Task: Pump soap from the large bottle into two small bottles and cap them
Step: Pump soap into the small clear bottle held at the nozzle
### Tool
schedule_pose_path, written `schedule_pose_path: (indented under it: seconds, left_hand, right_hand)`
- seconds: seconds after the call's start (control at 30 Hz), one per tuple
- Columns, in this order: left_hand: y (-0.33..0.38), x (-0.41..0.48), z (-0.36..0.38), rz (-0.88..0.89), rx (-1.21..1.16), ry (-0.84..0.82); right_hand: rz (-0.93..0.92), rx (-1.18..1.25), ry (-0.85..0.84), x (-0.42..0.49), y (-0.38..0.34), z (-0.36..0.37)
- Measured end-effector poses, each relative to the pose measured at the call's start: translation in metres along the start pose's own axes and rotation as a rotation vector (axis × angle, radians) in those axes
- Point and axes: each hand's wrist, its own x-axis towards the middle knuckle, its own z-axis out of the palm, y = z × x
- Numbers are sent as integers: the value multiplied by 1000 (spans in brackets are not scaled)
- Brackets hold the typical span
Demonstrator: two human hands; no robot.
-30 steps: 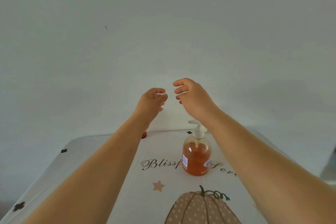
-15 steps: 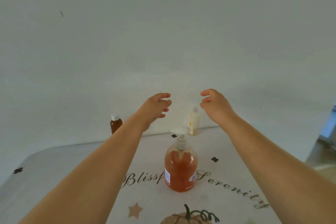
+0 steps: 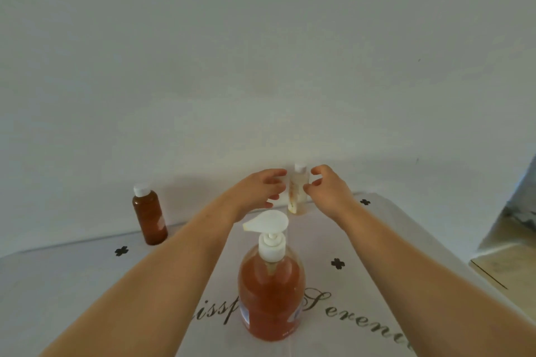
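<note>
Three bottles stand on the worktop (image 3: 34, 275), which is covered with a pale cloth (image 3: 391, 252) printed with dark script lettering (image 3: 362, 319) and small black clover shapes (image 3: 338, 263).

Nearest, at the middle, is the large bottle (image 3: 271, 298). It has a rounded, clear plastic body filled almost to the shoulder with orange-amber soap, and a label shows partly low on its left side. On top sits a white pump head (image 3: 268, 222) whose flat spout points left.

At the far left, close to the wall (image 3: 261, 66), stands the small brown bottle (image 3: 150, 217), a straight-sided cylinder of dark amber plastic with a white cap (image 3: 141, 190). Its tint hides whatever is inside.

At the far middle, also by the wall, stands the small clear bottle (image 3: 298, 200), slim, upright and likewise capped in white. Its inside looks pale yellowish, and how full it is cannot be told.

The left hand (image 3: 258, 190) and the right hand (image 3: 329, 190) flank this clear bottle, one on each side, beyond the pump. The fingers of both are loosely curved and spread toward it, gripping nothing. Their fingertips lie just beside its sides, and whether any of them touches it cannot be told.

The wall is plain, matte and off-white.
</note>
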Motion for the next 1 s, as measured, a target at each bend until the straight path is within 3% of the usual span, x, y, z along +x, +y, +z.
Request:
schedule_pose_path:
  seconds: [0.4,1.0]
  left_hand:
    - [1,-6,3,31,-23,1]
    - [89,-117,-46,295,-127,304]
  right_hand:
    - [-10,42,-28,-3,-1,4]
    - [-293,174,61,-79,-116,-53]
